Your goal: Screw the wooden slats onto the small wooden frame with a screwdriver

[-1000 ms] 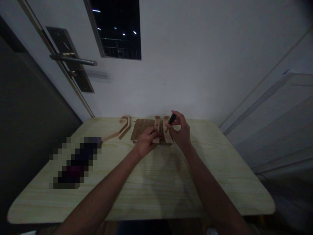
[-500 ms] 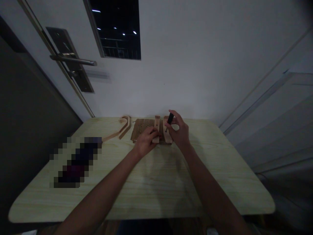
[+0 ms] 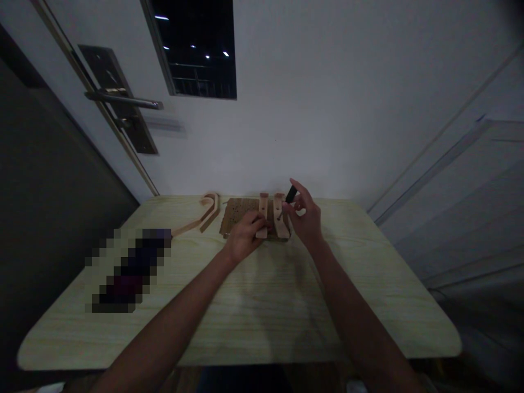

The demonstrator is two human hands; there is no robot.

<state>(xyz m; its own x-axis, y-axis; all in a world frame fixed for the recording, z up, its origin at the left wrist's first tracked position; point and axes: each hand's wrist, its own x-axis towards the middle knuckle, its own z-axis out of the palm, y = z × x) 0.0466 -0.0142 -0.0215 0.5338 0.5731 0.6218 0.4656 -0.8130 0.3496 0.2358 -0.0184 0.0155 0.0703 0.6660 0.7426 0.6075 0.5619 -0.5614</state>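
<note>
My left hand is closed, its fingers curled round the lower part of an upright-lying wooden piece with a hole near its top. That piece lies on a brown sheet of corrugated cardboard. Just to its right on the cardboard is a second wooden piece, also with a hole and flaring at its lower end. Between the thumb and fingers of my right hand is a small screwdriver with a black handle. Its thin shaft slants down-left over the second wooden piece; whether the tip touches is hard to see.
Left of the cardboard lie bent wooden hook-shaped pieces, with a blurred-out dark item nearer the left edge. The pale wood-grain table stands against a white door with a metal handle.
My right hand has shifted slightly right, and the screwdriver's handle now leans further to the right. My left hand has stayed on the wooden piece.
</note>
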